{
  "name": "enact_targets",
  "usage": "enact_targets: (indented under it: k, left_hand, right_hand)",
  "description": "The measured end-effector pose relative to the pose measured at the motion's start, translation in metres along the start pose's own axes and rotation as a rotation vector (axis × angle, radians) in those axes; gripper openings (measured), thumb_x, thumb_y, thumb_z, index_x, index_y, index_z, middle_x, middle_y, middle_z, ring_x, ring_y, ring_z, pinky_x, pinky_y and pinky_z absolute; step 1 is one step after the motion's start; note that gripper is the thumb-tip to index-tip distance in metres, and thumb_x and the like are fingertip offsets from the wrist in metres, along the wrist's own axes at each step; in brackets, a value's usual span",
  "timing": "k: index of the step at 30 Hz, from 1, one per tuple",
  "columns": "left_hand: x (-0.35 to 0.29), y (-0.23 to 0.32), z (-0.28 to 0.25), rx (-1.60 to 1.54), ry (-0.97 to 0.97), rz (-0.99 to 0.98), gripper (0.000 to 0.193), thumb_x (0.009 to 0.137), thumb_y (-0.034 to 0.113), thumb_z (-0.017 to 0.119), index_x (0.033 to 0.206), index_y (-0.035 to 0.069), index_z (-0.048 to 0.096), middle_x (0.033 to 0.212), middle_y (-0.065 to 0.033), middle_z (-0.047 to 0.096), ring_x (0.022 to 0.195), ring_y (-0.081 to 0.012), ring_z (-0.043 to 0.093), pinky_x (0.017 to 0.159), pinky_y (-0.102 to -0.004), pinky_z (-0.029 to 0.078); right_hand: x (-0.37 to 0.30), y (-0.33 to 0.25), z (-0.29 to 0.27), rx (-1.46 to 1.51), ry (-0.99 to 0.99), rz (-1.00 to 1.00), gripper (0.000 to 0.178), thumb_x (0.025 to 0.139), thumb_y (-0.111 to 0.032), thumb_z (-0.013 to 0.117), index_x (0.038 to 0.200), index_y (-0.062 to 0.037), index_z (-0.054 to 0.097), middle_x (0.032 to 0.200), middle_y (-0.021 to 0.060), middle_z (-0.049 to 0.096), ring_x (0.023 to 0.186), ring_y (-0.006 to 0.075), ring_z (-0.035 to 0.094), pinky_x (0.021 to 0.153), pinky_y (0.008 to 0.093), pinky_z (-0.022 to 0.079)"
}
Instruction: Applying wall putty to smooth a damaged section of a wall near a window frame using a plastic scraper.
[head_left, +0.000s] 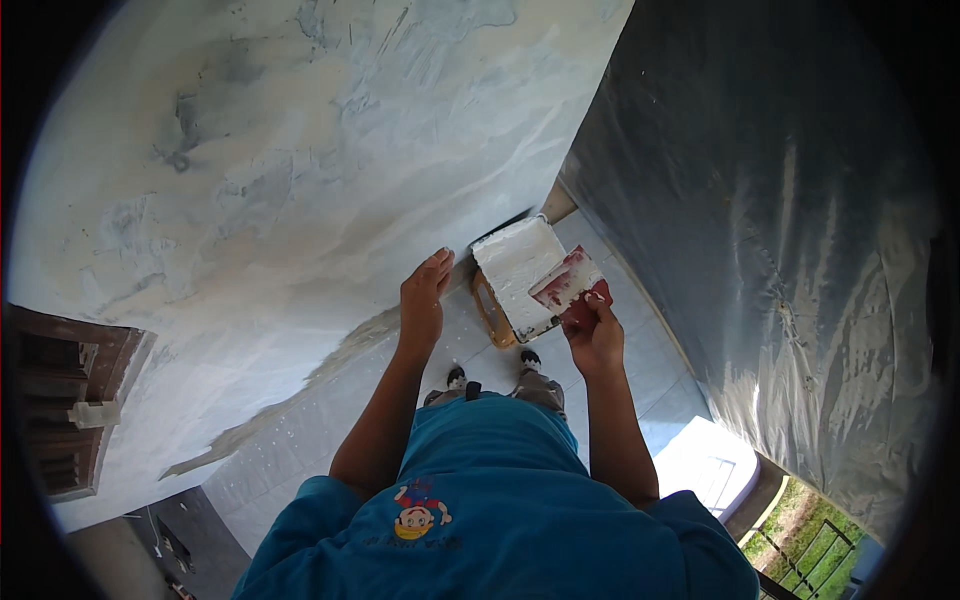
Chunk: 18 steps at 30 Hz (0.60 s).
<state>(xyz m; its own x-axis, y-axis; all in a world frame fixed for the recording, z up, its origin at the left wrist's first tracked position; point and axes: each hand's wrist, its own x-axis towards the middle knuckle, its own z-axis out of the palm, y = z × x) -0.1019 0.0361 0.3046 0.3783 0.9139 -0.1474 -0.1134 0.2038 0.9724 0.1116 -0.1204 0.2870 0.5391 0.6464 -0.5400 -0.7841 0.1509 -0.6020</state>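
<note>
My right hand [597, 335] grips a red putty spreader [562, 285], its blade smeared with white compound. Beneath and left of the spreader is a rectangular slab or tray covered in thick white compound [518, 255]. A brown wooden part with a slot [488, 308] shows along its left side; what supports it is hard to make out. My left hand [423, 305] is raised with its fingers stretched out and nothing in it. It is close in front of the patchy white wall [250, 220]; whether it touches the wall I cannot tell.
Dark plastic sheeting [760, 200] covers the right side. Pale floor tiles [300, 450] with white spatters lie around my feet [528, 358]. A brown wooden frame [70, 400] is set in the wall at left. Tools [172, 545] lie at lower left; a metal railing [815, 560] stands at lower right.
</note>
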Motion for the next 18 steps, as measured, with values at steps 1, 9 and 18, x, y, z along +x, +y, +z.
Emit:
enact_targets:
  k: [1,9,18]
  left_hand:
    - [0.003,-0.005,0.001,-0.007,0.043,-0.029,0.062,0.105,0.042,0.035,0.136,-0.011,0.046,0.139,-0.0237,0.052,0.132,-0.0304,0.049,0.113,-0.0396,0.036]
    - [0.007,-0.113,0.028,-0.036,0.314,-0.268,0.068,0.103,0.048,0.038,0.136,-0.011,0.047,0.137,-0.0247,0.053,0.130,-0.0310,0.051,0.112,-0.0402,0.036]
    - [0.029,-0.297,0.054,-0.133,0.397,-0.624,0.088,0.098,0.064,0.035,0.143,-0.011,0.036,0.147,-0.0269,0.042,0.141,-0.0342,0.038,0.116,-0.0419,0.027]
  right_hand:
    - [0.011,-0.005,-0.003,-0.025,-0.004,0.016,0.028,0.092,-0.014,0.057,0.117,-0.0039,0.055,0.109,0.0082,0.065,0.095,0.0210,0.063,0.077,0.0346,0.051]
    - [0.138,-0.013,-0.055,-0.538,0.003,0.038,0.029,0.092,-0.013,0.057,0.119,-0.0029,0.057,0.108,0.0075,0.065,0.091,0.0184,0.064,0.074,0.0326,0.052]
    - [0.308,0.072,-0.113,-1.837,-0.488,-0.302,0.021,0.089,-0.015,0.062,0.106,-0.0069,0.071,0.099,0.0180,0.070,0.088,0.0365,0.067,0.077,0.0414,0.053]
